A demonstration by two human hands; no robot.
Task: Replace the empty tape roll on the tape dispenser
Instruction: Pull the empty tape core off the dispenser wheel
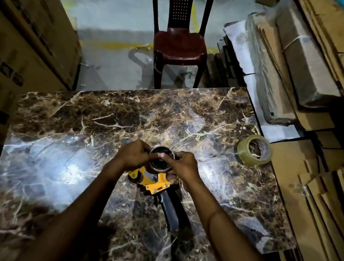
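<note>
Left hand: fingers curled over the far-left rim of the empty core, thumb pressed onto its near edge. Grip closed, pinching the core.

Core sits on the hub of the dispenser, which lies flat on the marble surface, black handle pointing toward the person, yellow frame under the hands. One dispenser, one core.

Right hand: fingers wrapped round the right side of the core, index tip meeting the left thumb on the top edge. Grip closed on the core as well. Both hands therefore on the same ring; it looks not yet off the hub.

Handling, judged: the core is a thin cardboard ring, very light, stiff enough to pull but likely to crush or go oval if squeezed hard. Best held at opposite rims and drawn straight off the hub. Dispenser is metal and plastic, rigid, heavier; its toothed blade end is one to keep fingers off. Exact blade position not visible.

New roll: one, clear-brown tape, lying near the right edge of the surface, well apart from the hands. Likely heavier, smooth-sided, firm; take it by the outer rim.

Beyond the surface: one chair.
</note>
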